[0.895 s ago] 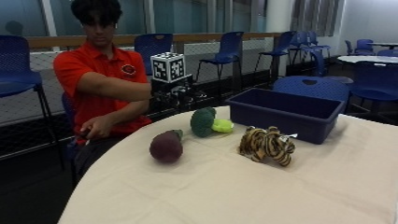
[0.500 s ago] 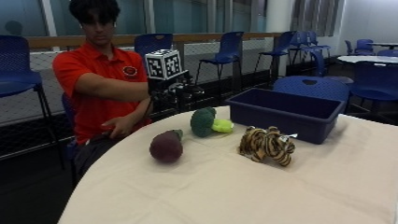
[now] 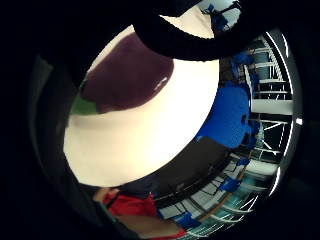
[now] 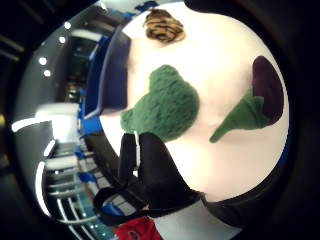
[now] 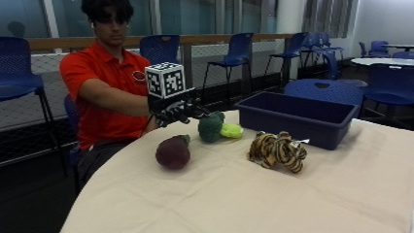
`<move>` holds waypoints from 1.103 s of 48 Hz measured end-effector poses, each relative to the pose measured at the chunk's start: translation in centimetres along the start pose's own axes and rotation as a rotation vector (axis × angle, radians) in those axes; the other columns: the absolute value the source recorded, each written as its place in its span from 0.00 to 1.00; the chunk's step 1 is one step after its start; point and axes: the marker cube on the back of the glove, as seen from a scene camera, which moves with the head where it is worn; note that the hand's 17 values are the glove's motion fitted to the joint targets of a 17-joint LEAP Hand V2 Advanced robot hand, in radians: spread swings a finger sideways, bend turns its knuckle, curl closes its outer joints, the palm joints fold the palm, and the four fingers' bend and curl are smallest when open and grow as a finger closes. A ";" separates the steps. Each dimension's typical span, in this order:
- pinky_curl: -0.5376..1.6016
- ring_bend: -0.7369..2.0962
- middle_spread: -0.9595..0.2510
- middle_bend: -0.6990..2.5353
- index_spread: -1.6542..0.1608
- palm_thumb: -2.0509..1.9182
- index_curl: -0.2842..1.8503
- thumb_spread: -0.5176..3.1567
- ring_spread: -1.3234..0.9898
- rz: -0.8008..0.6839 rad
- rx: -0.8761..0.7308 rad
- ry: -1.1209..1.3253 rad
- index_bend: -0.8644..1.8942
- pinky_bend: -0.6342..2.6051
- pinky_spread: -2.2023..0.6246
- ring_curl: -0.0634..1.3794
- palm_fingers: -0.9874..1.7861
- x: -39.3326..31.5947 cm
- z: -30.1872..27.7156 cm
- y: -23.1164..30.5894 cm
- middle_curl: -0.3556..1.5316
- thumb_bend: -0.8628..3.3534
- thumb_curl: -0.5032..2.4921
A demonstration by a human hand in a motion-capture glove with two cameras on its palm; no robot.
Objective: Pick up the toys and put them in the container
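- We saw the gloved right hand (image 5: 178,112) held above the table (image 5: 271,199), close to the green broccoli toy (image 5: 210,127), its fingers loosely curled and holding nothing.
- The broccoli toy (image 4: 165,106) lay on the table just beside a yellow-green toy (image 5: 231,130), near the blue container (image 5: 301,118).
- We noted the purple eggplant toy (image 5: 173,152) lying on the cloth nearer the person, apart from the broccoli.
- The striped tiger toy (image 5: 278,151) lay in front of the container, not inside it.
- All the toys we saw were outside the container.
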 end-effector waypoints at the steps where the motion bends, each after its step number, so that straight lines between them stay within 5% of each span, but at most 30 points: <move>1: 0.38 0.31 0.71 0.26 0.72 0.49 0.27 0.45 0.55 0.006 -0.001 -0.006 0.38 0.38 0.81 0.11 0.29 0.3 0.1 -0.2 0.28 0.19 0.22; 37: 0.46 0.30 0.76 0.23 0.72 0.49 0.28 0.44 0.59 0.187 -0.134 0.093 0.38 0.58 0.83 0.09 0.25 5.3 5.1 -4.1 0.25 0.19 0.23; 53: 0.45 0.34 0.79 0.23 0.72 0.52 0.29 0.46 0.59 0.265 -0.164 0.105 0.39 0.60 0.80 0.12 0.32 6.3 6.4 -2.9 0.24 0.20 0.24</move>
